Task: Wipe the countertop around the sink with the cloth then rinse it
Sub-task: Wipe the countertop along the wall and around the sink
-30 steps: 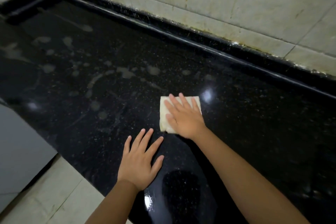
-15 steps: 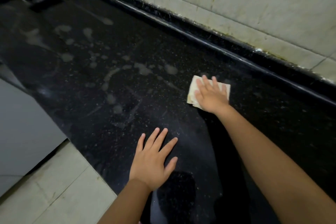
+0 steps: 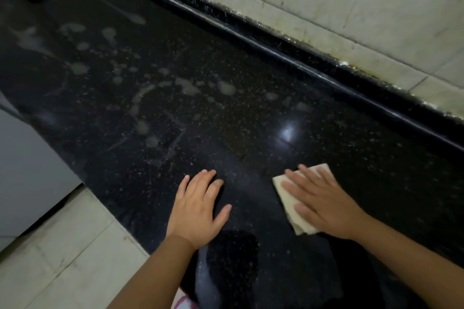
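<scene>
wiping is partway: right hand [image 3: 324, 204] presses flat on folded cream cloth [image 3: 288, 202], left hand [image 3: 198, 208] spread on black speckled stone table [image 3: 251, 118]; pale smears [image 3: 185, 86] upper left remain, rinsing undone.

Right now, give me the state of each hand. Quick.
Left hand: open, fingers spread flat on the countertop, holding nothing.
Right hand: open, straight fingers pressing the cloth flat on the countertop.

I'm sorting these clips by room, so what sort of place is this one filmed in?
Most likely a home kitchen. A long black speckled stone countertop with a raised back lip runs below a stained tiled wall, and the right hand presses a cloth flat on it. No sink is in view.
</scene>
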